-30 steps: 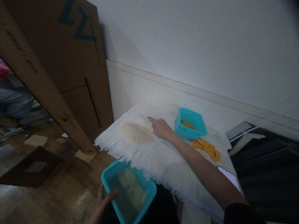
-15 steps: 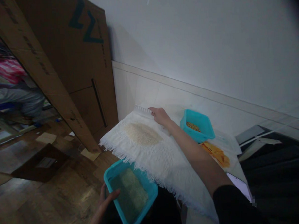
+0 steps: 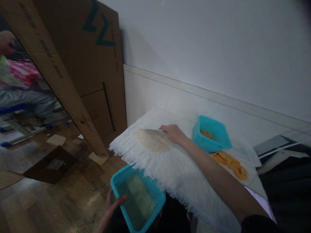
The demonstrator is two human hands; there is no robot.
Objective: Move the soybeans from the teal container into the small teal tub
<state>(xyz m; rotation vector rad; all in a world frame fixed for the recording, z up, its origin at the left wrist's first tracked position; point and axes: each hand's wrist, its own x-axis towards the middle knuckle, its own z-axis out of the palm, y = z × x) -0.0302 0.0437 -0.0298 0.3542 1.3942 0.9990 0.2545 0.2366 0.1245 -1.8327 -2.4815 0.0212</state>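
My left hand grips the rim of a turquoise tub half full of pale grain, held below the table's near edge. My right hand reaches across a white fringed cloth and pinches a thin white brush or comb at the far side of a pile of rice lying on the cloth. The brush lies flat against the pile's far edge.
A second turquoise tub holding brownish grain stands on the table to the right, next to an orange cloth. A large cardboard sheet leans against the wall at left. Another person is blurred at far left. Wooden floor below.
My right hand first lifted the white brush toward the far edge of the cloth, then brought it back down against the rice pile. The left hand keeps hold of the tub.
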